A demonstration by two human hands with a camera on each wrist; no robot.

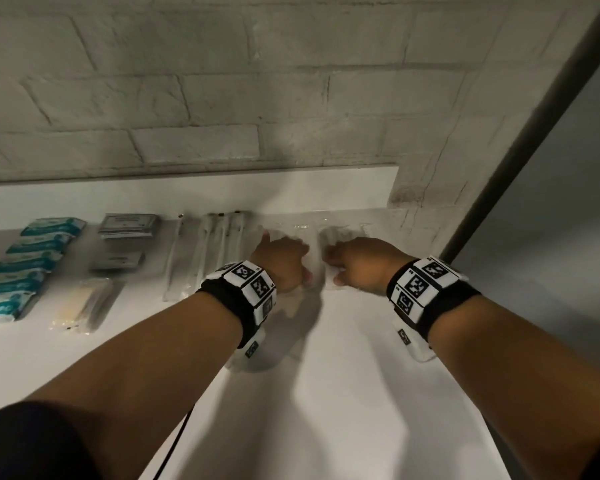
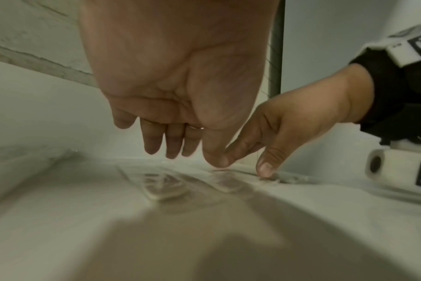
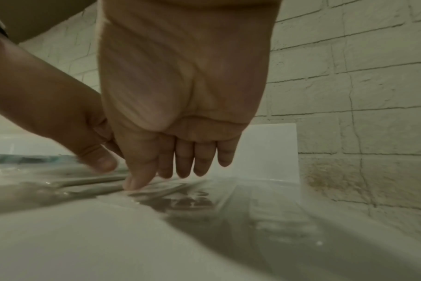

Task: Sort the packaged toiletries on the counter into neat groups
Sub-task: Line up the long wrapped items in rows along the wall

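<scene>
Two clear plastic packets lie side by side at the back right of the white counter [image 1: 326, 393]: one [image 1: 284, 229] under my left hand [image 1: 284, 261], the other [image 1: 343, 232] under my right hand [image 1: 357, 265]. In the left wrist view the left hand [image 2: 180, 148] points its straight fingers down over the left packet [image 2: 164, 186]. Its thumb tip touches the plastic beside the right hand [image 2: 289, 129]. From the right wrist, the right hand [image 3: 180, 171] also has straight fingers, and its thumb presses on the right packet [image 3: 187, 201]. Neither hand grips anything.
Left of the hands lie wrapped toothbrushes [image 1: 208, 251], grey sachets [image 1: 127, 225], pale comb packets [image 1: 84, 303] and a row of teal packages [image 1: 32, 261]. A brick wall [image 1: 222, 98] backs the counter. A dark frame [image 1: 534, 126] bounds it on the right.
</scene>
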